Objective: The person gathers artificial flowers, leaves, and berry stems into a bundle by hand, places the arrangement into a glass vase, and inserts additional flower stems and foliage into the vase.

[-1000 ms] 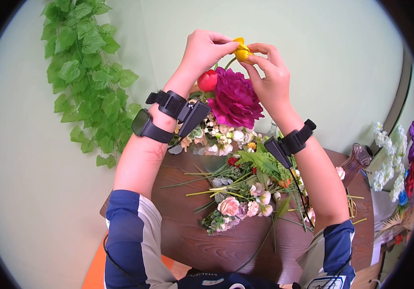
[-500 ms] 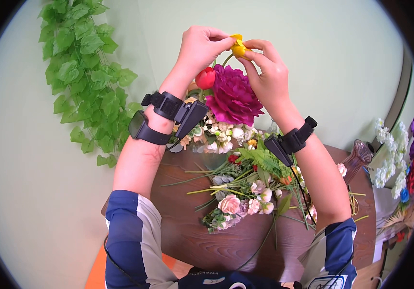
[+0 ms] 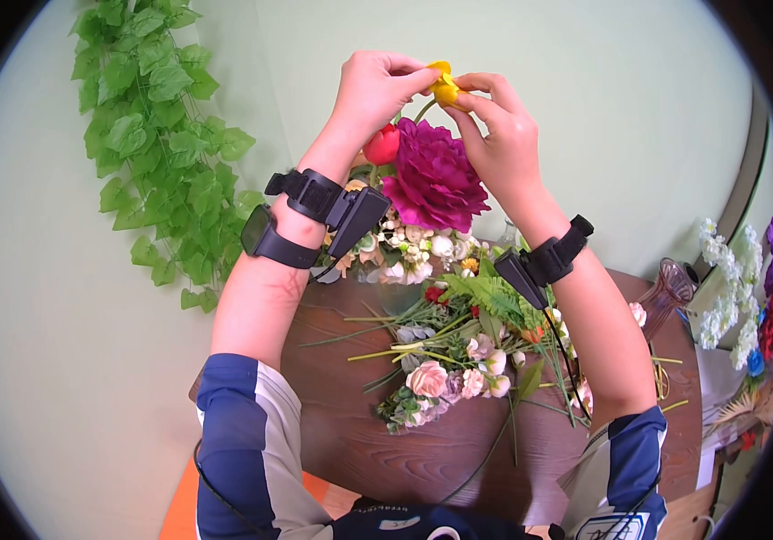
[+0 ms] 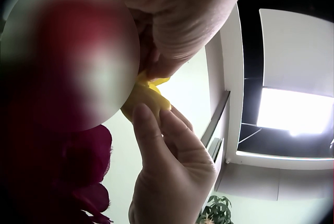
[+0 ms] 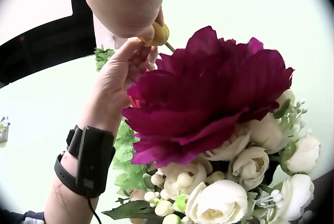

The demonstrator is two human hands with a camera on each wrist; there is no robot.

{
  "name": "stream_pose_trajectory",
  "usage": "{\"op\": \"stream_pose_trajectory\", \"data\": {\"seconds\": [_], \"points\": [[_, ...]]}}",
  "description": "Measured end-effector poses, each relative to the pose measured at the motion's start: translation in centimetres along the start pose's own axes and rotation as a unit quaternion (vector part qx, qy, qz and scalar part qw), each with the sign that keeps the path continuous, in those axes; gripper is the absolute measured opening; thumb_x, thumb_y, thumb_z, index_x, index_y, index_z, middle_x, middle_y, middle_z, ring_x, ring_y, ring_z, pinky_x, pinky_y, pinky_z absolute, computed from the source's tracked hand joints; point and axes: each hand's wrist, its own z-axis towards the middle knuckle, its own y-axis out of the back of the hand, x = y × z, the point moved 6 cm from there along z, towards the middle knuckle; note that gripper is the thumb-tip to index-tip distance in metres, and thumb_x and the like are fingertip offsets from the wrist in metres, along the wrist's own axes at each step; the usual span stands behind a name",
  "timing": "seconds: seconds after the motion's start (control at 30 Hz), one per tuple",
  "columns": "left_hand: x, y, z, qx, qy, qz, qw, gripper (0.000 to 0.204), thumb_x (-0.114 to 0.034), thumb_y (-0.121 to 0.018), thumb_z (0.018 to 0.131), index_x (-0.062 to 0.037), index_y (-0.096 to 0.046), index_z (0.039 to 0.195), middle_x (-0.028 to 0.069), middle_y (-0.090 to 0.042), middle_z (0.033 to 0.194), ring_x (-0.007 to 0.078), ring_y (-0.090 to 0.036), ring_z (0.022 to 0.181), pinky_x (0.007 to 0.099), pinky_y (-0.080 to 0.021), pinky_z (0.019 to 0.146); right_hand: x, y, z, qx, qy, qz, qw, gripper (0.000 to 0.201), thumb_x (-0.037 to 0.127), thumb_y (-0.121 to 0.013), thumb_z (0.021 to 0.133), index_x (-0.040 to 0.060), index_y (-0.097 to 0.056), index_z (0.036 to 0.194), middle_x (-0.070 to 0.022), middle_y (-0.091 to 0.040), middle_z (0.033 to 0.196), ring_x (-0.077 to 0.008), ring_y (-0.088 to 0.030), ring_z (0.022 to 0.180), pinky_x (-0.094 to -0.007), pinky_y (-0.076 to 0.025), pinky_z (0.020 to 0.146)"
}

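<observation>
A yellow tulip (image 3: 445,94) stands on a curved green stem above the bouquet, between both hands. My left hand (image 3: 377,88) pinches its upper petal between thumb and fingertips. From the other side my right hand (image 3: 505,135) holds the bloom, thumb and fingertips on its petals, as the left wrist view also shows. Just below are a large magenta peony (image 3: 436,175) and a red tulip (image 3: 382,144). In the right wrist view the peony (image 5: 209,93) spreads over cream roses (image 5: 216,203), and the tulip's stem runs down behind it.
Cut stems, pink roses (image 3: 427,379) and fern leaves (image 3: 494,301) lie on the dark wooden table (image 3: 359,450). A glass vase (image 3: 670,292) stands at the right, near white blossoms (image 3: 728,297). Green ivy (image 3: 166,153) hangs on the left wall.
Both hands and the yellow tulip have shifted slightly up and left in the head view over the second. The pinching hold on the petals stays the same.
</observation>
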Motion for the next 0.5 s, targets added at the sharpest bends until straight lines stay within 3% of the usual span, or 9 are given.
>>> {"op": "stream_pose_trajectory", "data": {"seconds": [0.2,0.37,0.5], "points": [[-0.2,0.0,-0.2,0.003,-0.013,0.000,1.000,0.023,-0.019,-0.071,0.081,0.0014,-0.072,0.091,0.0057,-0.069,0.078,0.0076,-0.061,0.069,0.0213,-0.048,0.061,0.0,0.1,0.0,0.003,-0.005,-0.001,1.000,0.010,-0.001,-0.067,0.076,-0.0010,-0.065,0.085,-0.0102,-0.062,0.096,-0.0273,-0.063,0.081,-0.0341,-0.053,0.068],[-1.5,0.1,-0.4,-0.007,-0.078,0.087,0.993,0.021,-0.016,-0.071,0.080,0.0022,-0.071,0.091,0.0067,-0.069,0.077,0.0080,-0.063,0.070,0.0203,-0.049,0.063,0.0,0.0,-0.1,0.001,-0.006,0.005,1.000,0.009,-0.003,-0.065,0.076,-0.0021,-0.065,0.085,-0.0107,-0.062,0.095,-0.0275,-0.063,0.081,-0.0343,-0.053,0.069],[-1.9,0.1,-0.6,-0.001,-0.080,0.112,0.990,0.021,-0.016,-0.071,0.080,0.0023,-0.071,0.091,0.0066,-0.069,0.077,0.0087,-0.064,0.070,0.0203,-0.050,0.063,0.0,-0.3,0.0,-0.001,-0.016,0.001,1.000,0.008,-0.004,-0.065,0.075,-0.0028,-0.065,0.084,-0.0111,-0.062,0.094,-0.0275,-0.063,0.081,-0.0343,-0.053,0.069]]}}
